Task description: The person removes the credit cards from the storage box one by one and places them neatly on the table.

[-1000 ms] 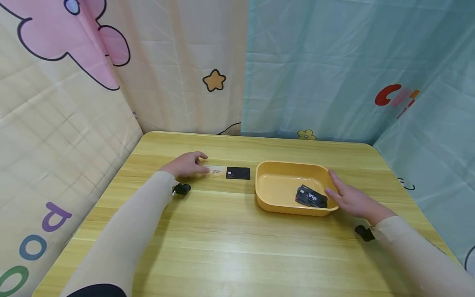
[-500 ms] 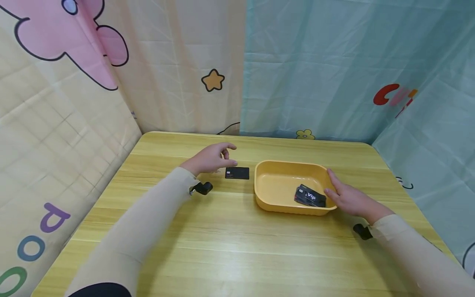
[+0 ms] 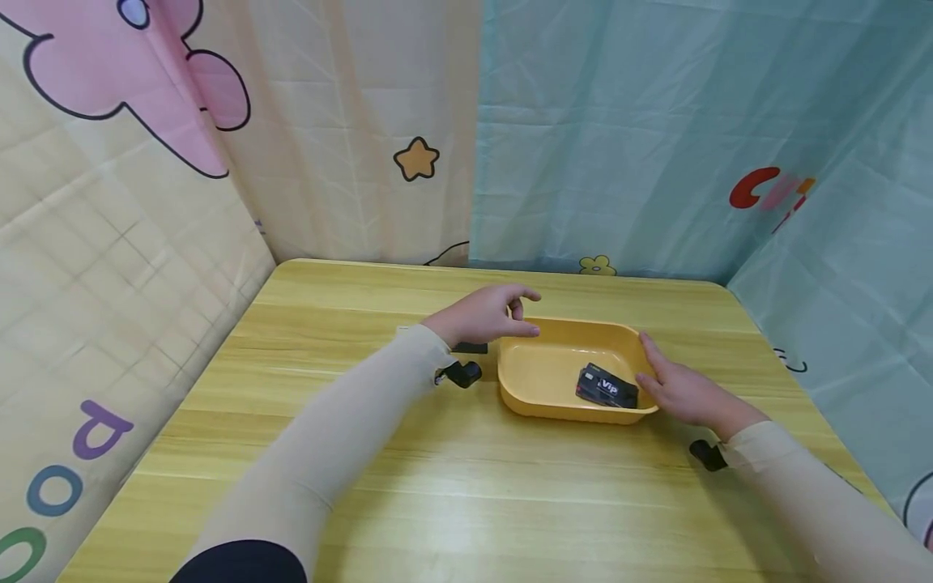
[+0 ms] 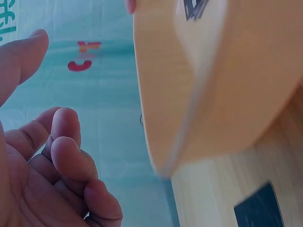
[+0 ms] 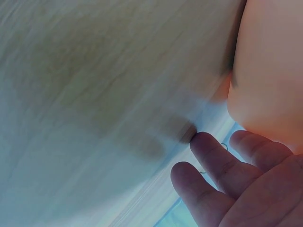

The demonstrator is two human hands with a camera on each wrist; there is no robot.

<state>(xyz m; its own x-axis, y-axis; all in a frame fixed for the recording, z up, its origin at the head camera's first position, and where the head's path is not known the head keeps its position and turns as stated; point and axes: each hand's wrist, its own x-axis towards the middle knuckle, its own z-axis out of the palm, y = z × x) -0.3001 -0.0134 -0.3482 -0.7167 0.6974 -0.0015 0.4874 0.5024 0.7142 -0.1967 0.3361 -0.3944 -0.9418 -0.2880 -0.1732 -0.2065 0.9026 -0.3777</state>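
My left hand (image 3: 484, 314) is over the left rim of a yellow plastic tray (image 3: 528, 380), thumb and index finger apart. In the left wrist view, that hand (image 4: 52, 165) holds nothing, its fingers loosely bent. My right hand (image 3: 688, 391) holds the tray's right wall, thumb over the rim and fingers outside. Several dark cards (image 3: 607, 386), the top one marked VIP, lie in a small pile inside the tray. Left of the tray lies a black card (image 3: 470, 348), mostly hidden by my left hand; it shows also as a dark card (image 4: 259, 208) in the left wrist view.
A light card (image 3: 402, 329) peeks out behind my left wrist, on the wooden table (image 3: 408, 486). Printed curtains (image 3: 619, 146) close off the back and sides. Small black devices (image 3: 462, 374) sit on both wrists.
My left hand has moved right from above the light card, past the black card, to the tray's left rim. The right hand has stayed at the tray, and the cards have not moved.
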